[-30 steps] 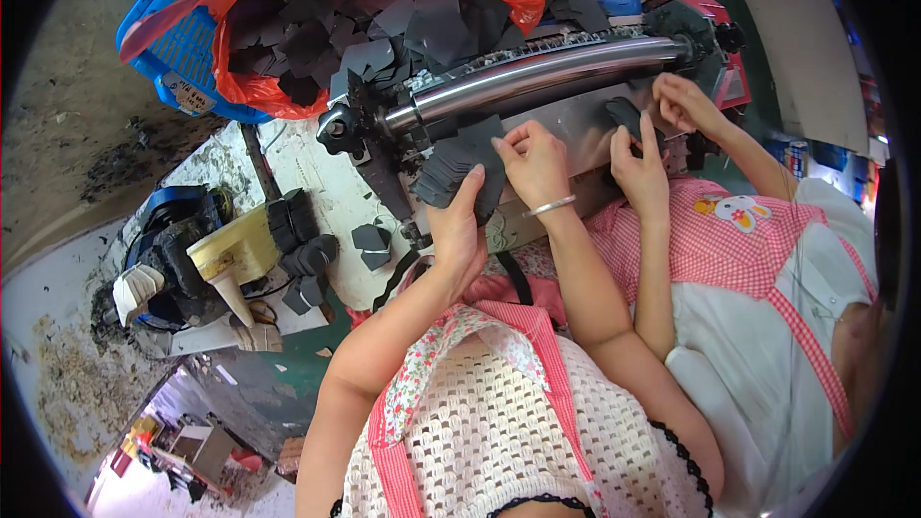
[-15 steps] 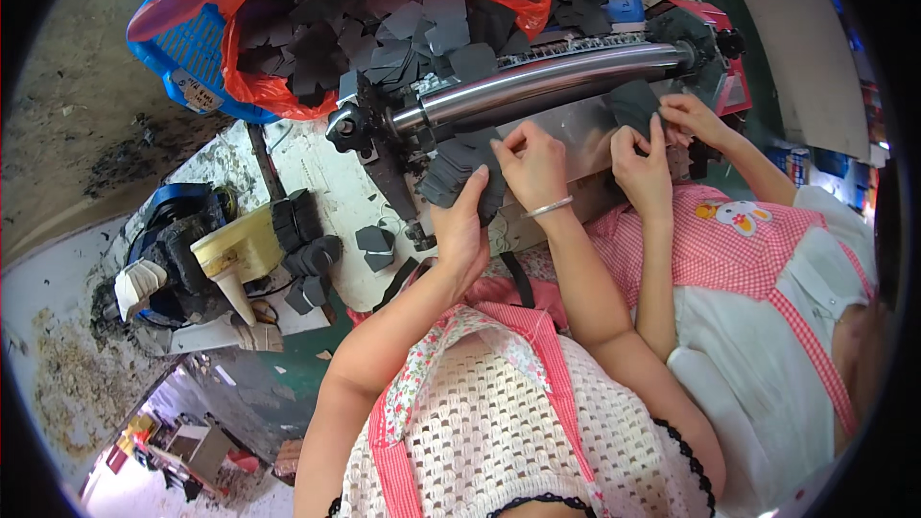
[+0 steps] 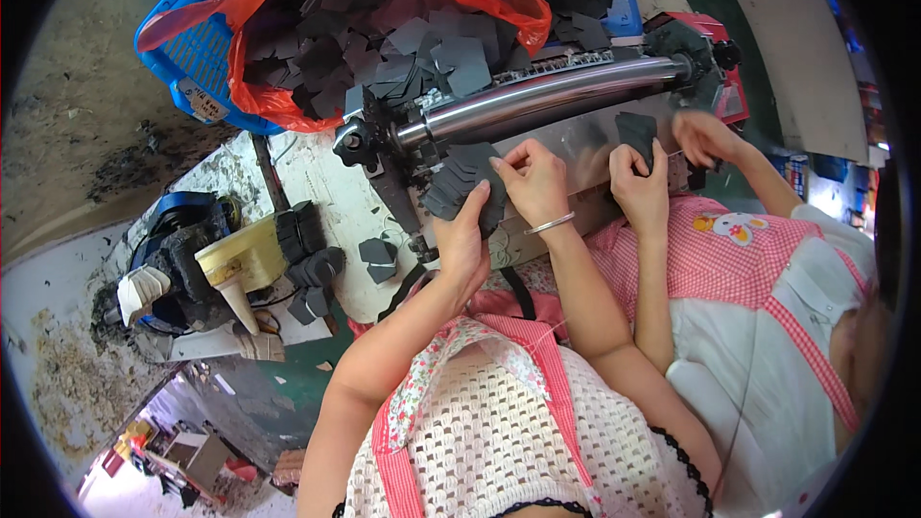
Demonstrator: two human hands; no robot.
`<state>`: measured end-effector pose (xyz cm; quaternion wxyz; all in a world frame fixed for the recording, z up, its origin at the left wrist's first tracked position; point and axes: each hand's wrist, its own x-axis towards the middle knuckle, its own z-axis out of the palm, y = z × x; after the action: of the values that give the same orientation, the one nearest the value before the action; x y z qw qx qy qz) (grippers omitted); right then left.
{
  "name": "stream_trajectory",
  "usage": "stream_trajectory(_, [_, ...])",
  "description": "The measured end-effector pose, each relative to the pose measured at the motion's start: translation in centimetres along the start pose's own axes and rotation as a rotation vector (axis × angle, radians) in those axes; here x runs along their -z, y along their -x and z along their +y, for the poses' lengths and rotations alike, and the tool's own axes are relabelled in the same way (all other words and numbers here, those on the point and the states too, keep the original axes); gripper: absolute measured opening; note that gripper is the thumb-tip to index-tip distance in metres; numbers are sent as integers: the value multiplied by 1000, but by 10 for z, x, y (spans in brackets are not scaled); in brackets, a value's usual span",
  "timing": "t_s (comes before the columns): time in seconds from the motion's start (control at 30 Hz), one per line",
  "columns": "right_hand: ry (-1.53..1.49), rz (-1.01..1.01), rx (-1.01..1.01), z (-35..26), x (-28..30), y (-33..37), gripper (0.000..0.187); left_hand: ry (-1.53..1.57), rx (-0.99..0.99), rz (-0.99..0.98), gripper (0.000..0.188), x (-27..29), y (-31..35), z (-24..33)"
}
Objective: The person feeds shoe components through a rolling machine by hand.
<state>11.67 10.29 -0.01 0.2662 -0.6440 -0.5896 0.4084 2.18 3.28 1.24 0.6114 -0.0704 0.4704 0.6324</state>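
My left hand [image 3: 464,235] is wrapped round a fanned stack of dark grey flat cut pieces [image 3: 453,184], thumb lying on top. Pinched at the stack's right edge, my right hand [image 3: 537,184] has its fingertips on a dark grey piece; how much of it lies between them is hidden. Both hands are just in front of a machine with a shiny metal roller [image 3: 547,101] and a smooth metal plate [image 3: 585,141]. To the right, a co-worker's hand [image 3: 641,190] grips a smaller stack of dark pieces [image 3: 634,130], while their other hand [image 3: 708,139] is blurred beside it.
Behind the roller stands a blue basket [image 3: 200,48] lined with a red plastic bag [image 3: 264,101], full of loose dark pieces. Further stacks [image 3: 309,264] and a small bundle [image 3: 378,257] lie on the white tabletop [image 3: 350,293]. A dirty blue-and-black device [image 3: 182,249] with a yellowish part is at left.
My right hand has shifted slightly down, still pinched at the stack's edge. The co-worker's far-right hand has moved away from their dark pieces. The view has shifted a little.
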Motion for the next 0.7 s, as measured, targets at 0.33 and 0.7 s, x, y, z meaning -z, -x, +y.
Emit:
stream_trajectory(0.33, [-16,102,-66,6,-5,-6,28,2,-5,48,30,3,0,0])
stream_trajectory(0.7, [-415,-231,-167,14,6,-4,30,-2,5,43,31,1,0,5])
